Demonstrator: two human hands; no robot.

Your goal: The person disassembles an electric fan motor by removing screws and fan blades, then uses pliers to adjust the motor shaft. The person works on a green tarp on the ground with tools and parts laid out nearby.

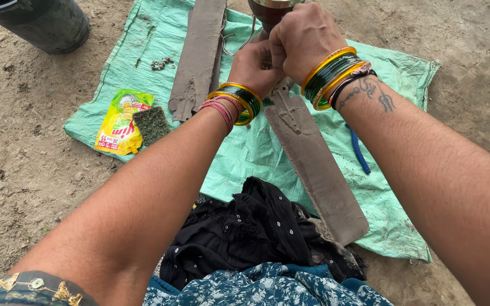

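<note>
Both the left hand [253, 65] and right hand [301, 37] clench the fan hub [269, 11] at top centre; its dirty blade [316, 164] slants toward lower right.

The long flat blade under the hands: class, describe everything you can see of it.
The blade is a long, flat, paddle-shaped piece, metal by the look of it, coated in dull grey-brown dirt. It widens towards a squared, rounded-corner end nearest the camera. Small rivets or bolt heads dot its narrow upper part. It lies slanted across the green woven sheet, its far end under the left hand and right hand, its near end beside the black cloth.
</note>
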